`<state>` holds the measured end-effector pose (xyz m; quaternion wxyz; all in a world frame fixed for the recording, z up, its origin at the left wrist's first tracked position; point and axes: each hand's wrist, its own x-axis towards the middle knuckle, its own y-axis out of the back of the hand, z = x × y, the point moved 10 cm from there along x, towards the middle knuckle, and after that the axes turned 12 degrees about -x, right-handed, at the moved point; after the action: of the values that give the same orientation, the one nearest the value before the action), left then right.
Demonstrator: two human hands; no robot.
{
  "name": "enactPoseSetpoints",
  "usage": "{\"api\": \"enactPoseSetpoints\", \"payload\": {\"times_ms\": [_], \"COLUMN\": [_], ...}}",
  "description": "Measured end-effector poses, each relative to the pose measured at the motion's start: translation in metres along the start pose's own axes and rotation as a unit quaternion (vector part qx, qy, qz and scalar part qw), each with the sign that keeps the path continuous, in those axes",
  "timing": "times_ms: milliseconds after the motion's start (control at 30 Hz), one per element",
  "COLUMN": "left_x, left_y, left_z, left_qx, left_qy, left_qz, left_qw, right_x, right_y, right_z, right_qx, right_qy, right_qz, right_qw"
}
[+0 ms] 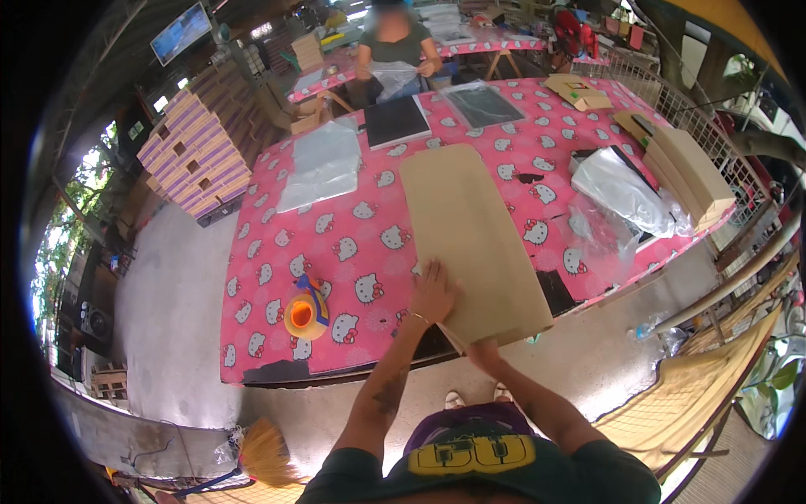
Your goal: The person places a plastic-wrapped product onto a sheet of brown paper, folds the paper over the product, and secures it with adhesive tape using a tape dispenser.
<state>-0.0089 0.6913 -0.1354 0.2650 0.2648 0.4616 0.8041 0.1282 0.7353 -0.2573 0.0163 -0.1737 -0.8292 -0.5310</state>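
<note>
A long flat piece of brown cardboard [470, 227], seemingly a folded box, lies lengthwise on the table and reaches past its near edge. My left hand [434, 292] rests on the cardboard's left side near the front, palm down with fingers stretched out. At the near end of the cardboard is my right hand [483, 354], its fingers hidden beneath or inside the edge. Left of my left hand, a tape dispenser [319, 304] with a blue handle and a yellow-orange roll sits on the table.
The table has a pink patterned cover [336, 227]. Clear plastic sheets [323, 164], a black panel [396, 123] and a plastic-wrapped panel [480, 106] lie farther back. Right are plastic bags [617, 186] and cardboard boxes [687, 175]. A person [396, 52] across handles clear plastic. Stacked boxes [197, 155] stand left.
</note>
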Motion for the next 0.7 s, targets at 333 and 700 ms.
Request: {"api": "enactPoseSetpoints", "payload": {"times_ms": [333, 700], "left_x": [-0.132, -0.106], "left_y": [0.020, -0.023], "left_z": [-0.001, 0.044], "left_qx": [-0.199, -0.127], "left_qy": [-0.088, -0.282], "left_qz": [0.058, -0.161], "left_qw": [0.974, 0.937], "right_x": [0.045, 0.033], "right_y": [0.034, 0.046], "right_z": [0.011, 0.032], "right_qx": [0.033, 0.051], "right_qy": [-0.050, -0.062], "right_qz": [-0.005, -0.001], "right_qw": [0.998, 0.997]}}
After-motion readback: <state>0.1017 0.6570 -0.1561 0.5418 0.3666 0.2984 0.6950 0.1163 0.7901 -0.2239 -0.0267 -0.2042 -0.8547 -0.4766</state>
